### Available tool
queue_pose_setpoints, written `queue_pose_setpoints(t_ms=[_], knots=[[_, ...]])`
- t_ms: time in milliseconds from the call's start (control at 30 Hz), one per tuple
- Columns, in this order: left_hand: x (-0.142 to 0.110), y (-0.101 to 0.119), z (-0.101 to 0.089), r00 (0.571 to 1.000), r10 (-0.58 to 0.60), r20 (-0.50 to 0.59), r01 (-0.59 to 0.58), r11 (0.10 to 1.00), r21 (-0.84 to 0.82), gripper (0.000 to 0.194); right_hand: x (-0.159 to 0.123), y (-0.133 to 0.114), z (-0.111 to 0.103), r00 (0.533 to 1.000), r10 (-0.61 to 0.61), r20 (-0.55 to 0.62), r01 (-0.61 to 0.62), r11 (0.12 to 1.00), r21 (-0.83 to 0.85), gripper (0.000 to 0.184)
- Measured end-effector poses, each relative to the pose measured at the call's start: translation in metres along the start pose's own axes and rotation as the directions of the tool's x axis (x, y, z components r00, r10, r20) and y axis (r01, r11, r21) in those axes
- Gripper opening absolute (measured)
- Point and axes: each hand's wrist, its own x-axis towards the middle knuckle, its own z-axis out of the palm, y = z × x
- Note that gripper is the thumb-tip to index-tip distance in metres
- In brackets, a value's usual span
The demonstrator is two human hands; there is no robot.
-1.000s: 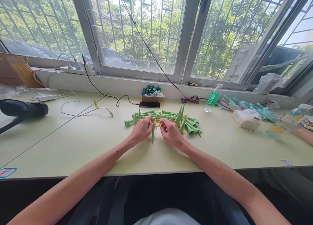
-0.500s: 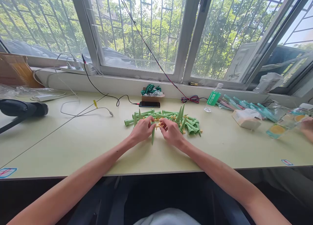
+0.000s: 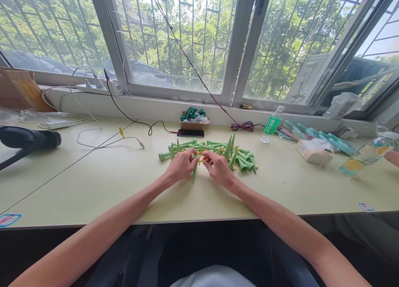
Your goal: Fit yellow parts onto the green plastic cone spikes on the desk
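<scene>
My left hand (image 3: 182,164) is closed on a green pointed plastic spike (image 3: 195,174), whose tip hangs down below the fingers. Close beside it, my right hand (image 3: 217,164) has its thumb and fingers pinched at a small yellow plastic piece (image 3: 201,160) between the two hands. Whether that yellow piece is joined to the spike I cannot tell. Behind and around both hands lies a pile of green cone-shaped plastic pieces (image 3: 245,164), with yellow parts among them. Several green spikes (image 3: 229,145) point upward out of the pile.
A phone (image 3: 190,133) lies behind the pile, before a small box (image 3: 195,125). To the right are a bottle with a green label (image 3: 272,126), a tissue pack (image 3: 314,150) and a clear bottle (image 3: 358,164) near another person's hand (image 3: 392,157). Cables (image 3: 106,143) cross the left side.
The spike in my left hand has tilted slightly, its tip shifting left. My right hand has barely moved. At the far right, the other person's hand and the clear bottle have shifted a little.
</scene>
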Motion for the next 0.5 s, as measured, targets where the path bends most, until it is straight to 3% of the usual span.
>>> queue_pose_setpoints(t_ms=[500], knots=[[-0.0012, 0.0018, -0.0016, 0.994, 0.111, 0.008, -0.111, 0.993, -0.035, 0.032, -0.0009, 0.0007, -0.0007, 1.0, 0.009, 0.015, -0.009, 1.0, 0.009, 0.02]])
